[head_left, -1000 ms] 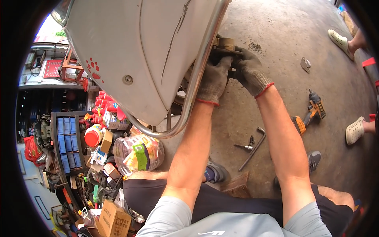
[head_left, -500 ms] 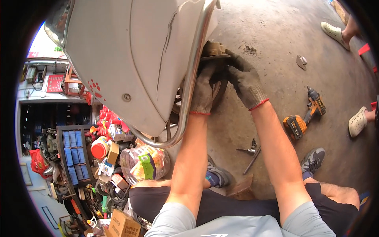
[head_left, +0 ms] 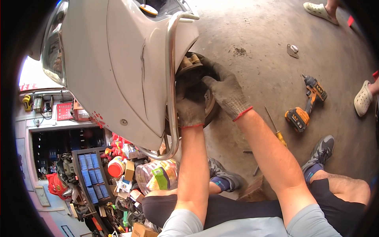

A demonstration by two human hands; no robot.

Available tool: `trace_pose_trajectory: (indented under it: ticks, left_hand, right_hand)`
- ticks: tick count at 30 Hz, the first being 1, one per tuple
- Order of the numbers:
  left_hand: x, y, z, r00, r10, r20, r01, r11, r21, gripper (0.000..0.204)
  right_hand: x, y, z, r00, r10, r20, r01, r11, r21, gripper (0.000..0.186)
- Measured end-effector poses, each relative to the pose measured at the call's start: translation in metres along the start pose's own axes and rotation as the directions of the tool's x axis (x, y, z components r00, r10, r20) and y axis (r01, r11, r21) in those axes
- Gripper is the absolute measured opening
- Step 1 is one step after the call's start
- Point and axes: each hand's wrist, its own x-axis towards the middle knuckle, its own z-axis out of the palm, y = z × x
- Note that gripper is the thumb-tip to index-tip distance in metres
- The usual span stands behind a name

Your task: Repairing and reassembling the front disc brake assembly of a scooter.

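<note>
Both my hands wear dark, grimy knit gloves with red cuffs and work at the front wheel (head_left: 212, 106) of a white scooter (head_left: 126, 59). A brown, dirty metal part, which looks like a brake caliper (head_left: 190, 63), sits between them at the wheel. My left hand (head_left: 190, 106) reaches in behind the chrome guard bar (head_left: 172, 67), under the part, its fingertips lost in shadow. Curled round the part's right side is my right hand (head_left: 227, 89), thumb bent in and fingers over the far edge.
An orange-black cordless impact driver (head_left: 306, 104), a yellow-handled screwdriver (head_left: 279, 136) and a small metal plate (head_left: 292, 51) lie on the concrete floor. Another person's clogged feet (head_left: 362, 98) stand at right. Cluttered boxes and a clear plastic tub (head_left: 158, 173) fill the left.
The view has shifted, bringing more of the scooter into sight. My hands and the metal part now appear further left, against the wheel. A screwdriver shows beside my right forearm.
</note>
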Motion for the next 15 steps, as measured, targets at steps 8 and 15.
trace_pose_trajectory:
  ticks: [8,15]
  left_hand:
    - [0.001,-0.002,-0.024,0.992,-0.090,-0.082,0.091,0.996,0.004,0.038]
    - [0.002,-0.009,-0.028,0.996,-0.077,0.036,0.073,0.993,0.093,0.050]
  right_hand:
    - [0.006,-0.015,0.014,0.996,0.002,-0.093,-0.033,0.942,-0.333,0.058]
    - [0.013,-0.003,0.007,0.998,0.010,-0.068,-0.029,0.961,-0.277,0.055]
